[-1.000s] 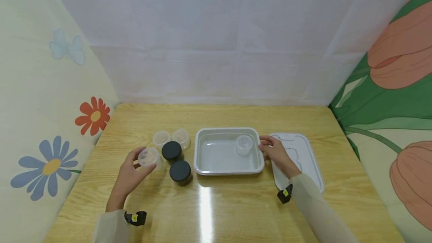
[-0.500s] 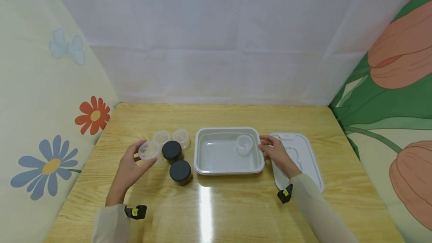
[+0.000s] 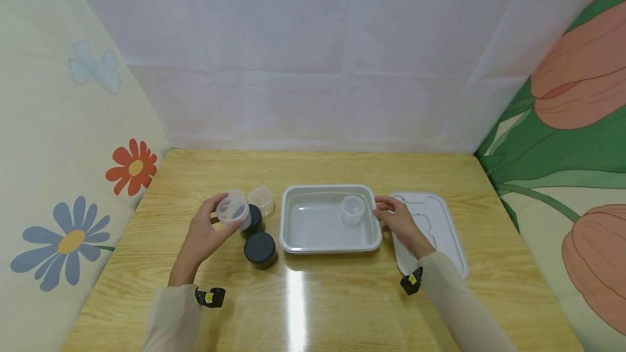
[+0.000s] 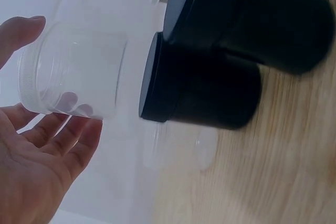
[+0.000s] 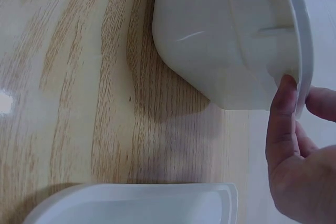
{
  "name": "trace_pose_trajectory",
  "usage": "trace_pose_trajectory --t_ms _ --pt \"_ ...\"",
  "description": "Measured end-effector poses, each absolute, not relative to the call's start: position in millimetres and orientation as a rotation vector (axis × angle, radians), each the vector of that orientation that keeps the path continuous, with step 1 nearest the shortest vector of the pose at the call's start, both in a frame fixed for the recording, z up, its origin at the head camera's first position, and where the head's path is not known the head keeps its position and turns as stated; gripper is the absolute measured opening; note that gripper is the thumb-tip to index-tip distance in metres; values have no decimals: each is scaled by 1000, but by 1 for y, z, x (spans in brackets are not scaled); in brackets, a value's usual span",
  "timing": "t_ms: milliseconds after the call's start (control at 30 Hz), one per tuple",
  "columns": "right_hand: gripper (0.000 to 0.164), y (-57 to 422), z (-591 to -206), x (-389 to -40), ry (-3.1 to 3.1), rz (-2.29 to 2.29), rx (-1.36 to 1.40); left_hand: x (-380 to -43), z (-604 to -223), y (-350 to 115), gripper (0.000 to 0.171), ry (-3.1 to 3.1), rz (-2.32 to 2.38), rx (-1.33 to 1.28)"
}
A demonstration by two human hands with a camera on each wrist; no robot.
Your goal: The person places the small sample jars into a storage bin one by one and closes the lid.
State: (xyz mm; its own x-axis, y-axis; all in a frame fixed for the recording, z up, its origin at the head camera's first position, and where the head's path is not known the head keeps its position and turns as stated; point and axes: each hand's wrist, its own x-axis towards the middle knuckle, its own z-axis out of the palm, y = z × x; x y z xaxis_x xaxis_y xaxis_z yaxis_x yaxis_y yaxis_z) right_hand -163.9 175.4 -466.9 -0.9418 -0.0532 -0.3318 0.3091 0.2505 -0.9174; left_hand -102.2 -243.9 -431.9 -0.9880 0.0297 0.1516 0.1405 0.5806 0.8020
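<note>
My left hand [image 3: 207,232] grips a clear plastic jar [image 4: 84,72] by its ribbed lid, thumb on one side and fingers on the other. The jar is off the table and overlaps one black-lidded jar [image 3: 255,220] in the head view. A second black-lidded jar [image 3: 260,249] stands nearer. Behind them is another clear jar [image 3: 261,200]; one more is mostly hidden by the held jar. My right hand [image 3: 402,223] pinches the right rim of a white rectangular box [image 5: 210,51]. Inside that box, at its right, stands a clear jar [image 3: 353,209].
A white rectangular lid [image 3: 442,232] lies on the wooden table [image 3: 352,308] to the right, partly beneath my right forearm in the head view. A white cloth [image 3: 293,69] hangs behind the table, with flower-printed cloth at both sides.
My left hand has lifted the clear jar and carried it rightward and slightly away, over the black-lidded jar. The right hand stays at the box rim.
</note>
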Motion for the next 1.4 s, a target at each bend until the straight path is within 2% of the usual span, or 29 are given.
trace_pose_trajectory --t_ms 900,1400 --pt "42 176 -466 -165 2230 -1743 245 -140 -427 -152 67 -2663 -1480 -505" --pt "42 175 -466 -164 2234 -1745 244 -151 -441 -113 63 -2716 -1541 -645"
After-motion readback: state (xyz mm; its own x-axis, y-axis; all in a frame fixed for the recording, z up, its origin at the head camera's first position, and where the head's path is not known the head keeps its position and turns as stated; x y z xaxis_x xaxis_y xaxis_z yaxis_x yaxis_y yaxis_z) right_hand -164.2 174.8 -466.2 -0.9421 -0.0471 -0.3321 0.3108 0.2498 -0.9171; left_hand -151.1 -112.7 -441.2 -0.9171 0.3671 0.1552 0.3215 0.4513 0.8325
